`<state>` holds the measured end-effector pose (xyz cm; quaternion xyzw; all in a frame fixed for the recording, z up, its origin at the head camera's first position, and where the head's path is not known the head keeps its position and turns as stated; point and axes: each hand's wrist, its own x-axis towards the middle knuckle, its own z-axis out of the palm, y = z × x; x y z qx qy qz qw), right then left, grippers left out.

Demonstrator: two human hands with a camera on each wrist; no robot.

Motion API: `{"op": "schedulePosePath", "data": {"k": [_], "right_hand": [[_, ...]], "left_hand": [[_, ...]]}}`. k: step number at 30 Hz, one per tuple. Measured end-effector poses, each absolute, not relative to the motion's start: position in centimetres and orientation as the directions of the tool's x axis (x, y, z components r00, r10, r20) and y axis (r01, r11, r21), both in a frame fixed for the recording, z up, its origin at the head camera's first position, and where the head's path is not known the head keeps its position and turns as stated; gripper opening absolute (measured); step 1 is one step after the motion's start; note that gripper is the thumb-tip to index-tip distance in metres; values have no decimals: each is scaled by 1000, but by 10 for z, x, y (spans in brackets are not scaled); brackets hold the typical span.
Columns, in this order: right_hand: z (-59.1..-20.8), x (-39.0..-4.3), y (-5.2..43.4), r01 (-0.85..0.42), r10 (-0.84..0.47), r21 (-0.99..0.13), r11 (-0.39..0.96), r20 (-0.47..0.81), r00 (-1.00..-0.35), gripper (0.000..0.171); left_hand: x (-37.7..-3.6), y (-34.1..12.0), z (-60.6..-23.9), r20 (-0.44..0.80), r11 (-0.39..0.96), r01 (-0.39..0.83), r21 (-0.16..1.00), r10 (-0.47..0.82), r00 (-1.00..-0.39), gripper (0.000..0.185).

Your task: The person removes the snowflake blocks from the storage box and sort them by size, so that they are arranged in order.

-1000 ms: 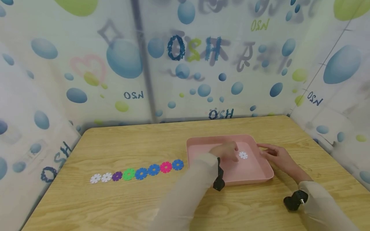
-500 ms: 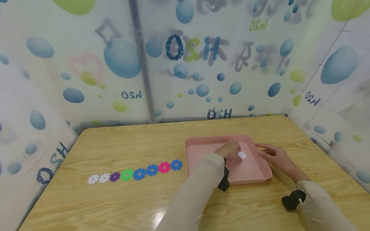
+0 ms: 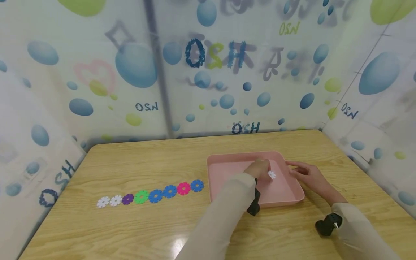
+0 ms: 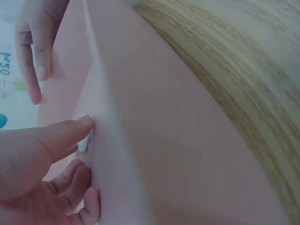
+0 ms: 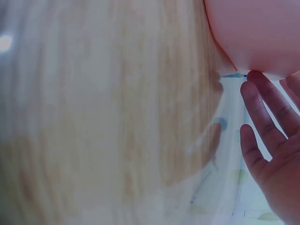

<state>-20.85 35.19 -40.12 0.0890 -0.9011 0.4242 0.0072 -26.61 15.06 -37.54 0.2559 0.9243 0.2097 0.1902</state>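
Note:
In the head view my left hand (image 3: pixel 259 169) reaches down into the pink tray (image 3: pixel 224 157). Its thumb and forefinger pinch a white snowflake disc (image 3: pixel 272 175) on the tray floor. The left wrist view shows the thumb lying partly over this disc (image 4: pixel 84 144), the other fingers curling below. At the tray's right side, my right hand (image 3: pixel 310 176) touches the rim with thumb and forefinger. Its remaining fingers (image 5: pixel 267 119) extend loosely beside the tray wall in the right wrist view.
Left of the tray, a row of snowflake discs lies on the wooden table (image 3: pixel 146 231). It runs from a white disc (image 3: pixel 103 202) past purple (image 3: pixel 128 199), green (image 3: pixel 141 196) and pink (image 3: pixel 183 188) ones to a blue disc (image 3: pixel 197 185). Patterned curtains stand behind.
My left hand has moved right across the tray to the white disc, covering part of it. The right hand has stayed at the rim. The whole view has shifted slightly.

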Motion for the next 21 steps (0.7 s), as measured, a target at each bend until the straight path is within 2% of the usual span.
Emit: {"op": "schedulePosePath", "data": {"k": [14,21], "right_hand": [[-399,-208,352,-168,-165,-780,603,84,-983,45],[-400,-208,352,-168,-167,-776,608,82,-983,46]], "left_hand": [[-267,158,-377,-241,821,386,420,511,-825,25],[-267,160,-378,-233,813,375,445,510,-828,24]]}}
